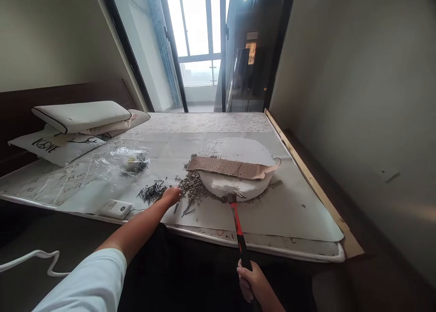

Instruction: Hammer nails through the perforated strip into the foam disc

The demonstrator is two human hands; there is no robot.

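My right hand [247, 280] is closed round the black grip of a claw hammer [237, 221] with a red section on its handle. The hammer's head rests against the front edge of a round white block [238, 188]. Across that block lies a brown strip [228, 166] dotted with small holes, its right end curled. Between a pile of dark nails [151, 192] and grey rubble [192, 188], my left hand [172, 195] has its fingers drawn together. What they hold, if anything, is too small to make out. Several loose nails [186, 210] lie just in front.
A pale sheet [293, 216] covers part of the mattress [190, 121]. A clear plastic bag [127, 162] and a white device with a cable [116, 209] lie to the left. Pillows [83, 116] are stacked by the headboard. A wooden board [306, 173] runs along the right edge.
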